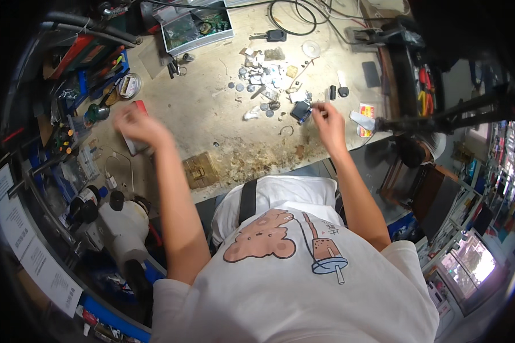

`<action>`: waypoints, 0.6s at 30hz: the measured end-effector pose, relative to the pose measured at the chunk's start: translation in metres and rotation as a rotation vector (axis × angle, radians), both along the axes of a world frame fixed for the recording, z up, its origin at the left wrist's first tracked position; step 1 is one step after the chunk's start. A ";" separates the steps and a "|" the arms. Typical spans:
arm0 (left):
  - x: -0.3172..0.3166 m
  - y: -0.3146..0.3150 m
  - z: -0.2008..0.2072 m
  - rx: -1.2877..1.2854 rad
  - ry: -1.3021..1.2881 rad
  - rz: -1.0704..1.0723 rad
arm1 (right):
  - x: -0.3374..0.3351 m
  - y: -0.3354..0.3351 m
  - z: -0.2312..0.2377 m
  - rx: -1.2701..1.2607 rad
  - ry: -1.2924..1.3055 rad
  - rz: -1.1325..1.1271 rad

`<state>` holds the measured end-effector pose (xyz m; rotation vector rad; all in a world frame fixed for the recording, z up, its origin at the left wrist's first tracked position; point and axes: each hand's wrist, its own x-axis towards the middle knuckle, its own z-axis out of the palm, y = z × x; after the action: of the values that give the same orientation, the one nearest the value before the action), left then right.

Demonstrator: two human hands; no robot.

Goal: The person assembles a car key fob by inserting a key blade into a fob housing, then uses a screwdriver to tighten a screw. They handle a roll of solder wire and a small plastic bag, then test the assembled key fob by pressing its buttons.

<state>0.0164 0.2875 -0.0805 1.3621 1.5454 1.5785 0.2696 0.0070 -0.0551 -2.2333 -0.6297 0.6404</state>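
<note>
My left hand (137, 127) is smeared by motion at the left of the workbench. It is over a flat object with a red end (141, 106) and a greyish lower part, mostly covered by the hand. Whether the fingers hold it cannot be made out. My right hand (329, 124) has its thumb and fingers pinched together at the right edge of a small black rectangular device (300, 112), which sits tilted above the bench. Just left of the device lie coin cells (269, 113), a dark coil-like piece (274, 105) and a crumpled white scrap (252, 114).
Small parts (263, 77) are scattered across the workbench (183, 114). A car key (272, 36) lies farther back, near a white box of circuit boards (200, 28). A dark jointed arm (429, 120) reaches in from the right. Tools crowd the left side.
</note>
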 end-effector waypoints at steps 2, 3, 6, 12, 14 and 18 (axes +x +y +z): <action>0.040 -0.070 0.017 -0.089 0.410 -0.402 | 0.026 0.018 -0.009 0.036 -0.190 0.146; 0.051 -0.090 -0.001 -0.136 0.317 -0.598 | 0.039 0.029 -0.016 0.033 -0.251 0.198; 0.090 -0.132 0.008 -0.394 0.445 -0.742 | 0.058 0.062 -0.016 -0.118 -0.422 0.392; 0.091 -0.123 -0.017 -0.336 0.588 -0.751 | 0.072 0.063 -0.034 -0.253 -0.535 0.645; 0.087 -0.118 -0.021 -0.351 0.608 -0.723 | 0.077 0.058 -0.036 -0.231 -0.552 0.701; 0.093 -0.117 -0.027 -0.408 0.507 -0.764 | 0.077 0.057 -0.028 -0.142 -0.532 0.604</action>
<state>0.1089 0.1704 -0.1071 1.8691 1.2533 0.4530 0.3467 0.0643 -0.0832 -2.3535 -1.6069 0.3664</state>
